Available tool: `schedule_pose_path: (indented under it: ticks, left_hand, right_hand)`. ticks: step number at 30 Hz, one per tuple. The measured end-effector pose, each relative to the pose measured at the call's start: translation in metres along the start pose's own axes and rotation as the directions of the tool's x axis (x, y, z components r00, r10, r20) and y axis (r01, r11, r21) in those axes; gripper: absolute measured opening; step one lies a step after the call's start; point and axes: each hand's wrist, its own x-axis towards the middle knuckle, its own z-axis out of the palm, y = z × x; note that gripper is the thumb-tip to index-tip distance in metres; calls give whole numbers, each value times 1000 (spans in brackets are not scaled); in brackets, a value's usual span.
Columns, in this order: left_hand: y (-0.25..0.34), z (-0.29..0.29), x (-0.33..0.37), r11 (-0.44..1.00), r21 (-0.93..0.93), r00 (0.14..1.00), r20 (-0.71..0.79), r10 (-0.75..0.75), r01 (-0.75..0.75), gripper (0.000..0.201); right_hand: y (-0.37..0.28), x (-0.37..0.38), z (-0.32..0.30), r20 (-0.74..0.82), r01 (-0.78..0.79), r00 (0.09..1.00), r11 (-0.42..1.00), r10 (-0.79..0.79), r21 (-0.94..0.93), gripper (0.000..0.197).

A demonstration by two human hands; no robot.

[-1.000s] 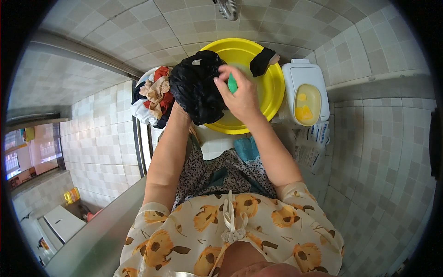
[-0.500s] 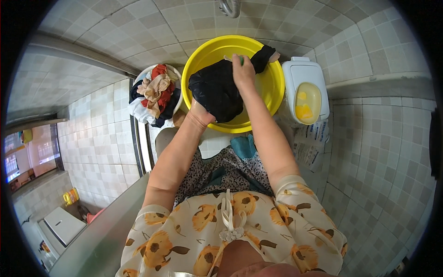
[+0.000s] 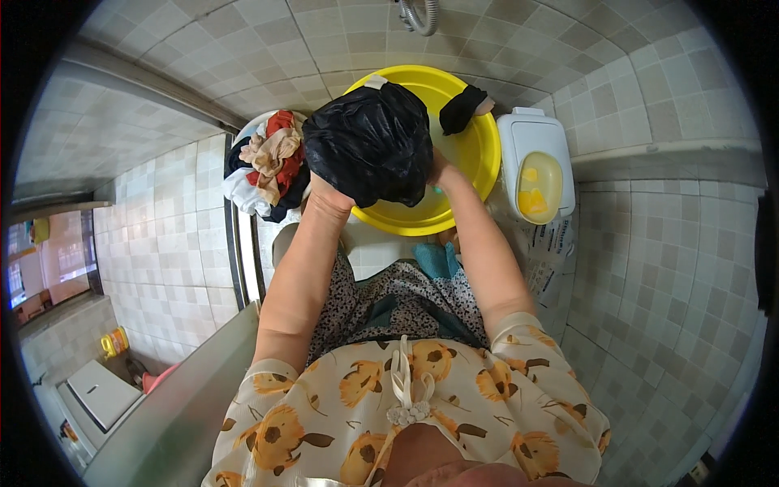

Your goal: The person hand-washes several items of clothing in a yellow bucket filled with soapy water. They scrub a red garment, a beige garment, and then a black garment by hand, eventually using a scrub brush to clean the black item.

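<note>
Black fabric (image 3: pixel 372 142), wet-looking & bunched, is the main thing in the head view (the only view), held up over the left side of a round yellow basin (image 3: pixel 491 154). Pale tag (image 3: pixel 376 81) shows at its far edge. L hand (image 3: pixel 331 197) is under the near-left edge, wrist bent, apparently propping the cloth from below; fingers hidden, so can't tell how far they're curled. R hand (image 3: pixel 440 170) is at the near-right edge, mostly behind the cloth; can't tell how open it is or how firm its hold. Small green item (image 3: pixel 439 190) peeks out by that hand; type unclear.

Smaller black piece w/ a tan end (image 3: pixel 461 112) hangs over the basin's far-right rim. Left of basin: heap of mixed clothes (image 3: pixel 274 154), red, beige, white & dark. Right: white lidded box (image 3: pixel 519 123) w/ oval dish (image 3: pixel 543 168) & yellow chunks (image 3: pixel 533 200), prob. soap.

Step in hand, by my read: gathering or turning the fabric over the basin. Next move prob. calls for both hands supporting the cloth's weight, keeping drips inside the rim, & the R hand minding the green item so it doesn't slip or snag.
</note>
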Motion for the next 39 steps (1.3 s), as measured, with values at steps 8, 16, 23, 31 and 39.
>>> schedule_pose_path:
  ticks: [8,16,23,31,39]
  left_hand:
    - [-6,-8,14,926,375,847,-482,224,-32,53]
    - [-31,-30,20,898,390,844,-536,41,204,56]
    - [-21,-15,12,992,124,992,-123,34,-19,51]
    - [-43,-26,22,986,130,977,-176,124,-101,56]
    - [-43,-28,29,951,290,911,-411,24,105,34]
  right_hand:
    - [-63,-5,-32,-247,-214,878,797,410,565,44]
    - [-125,-17,20,-44,399,916,917,-398,16,24]
    - [-169,-55,36,98,356,934,873,-343,-332,25]
    - [-127,0,23,-143,335,751,558,-645,-759,48]
    - [-87,24,-7,-468,-53,884,990,-15,-132,53]
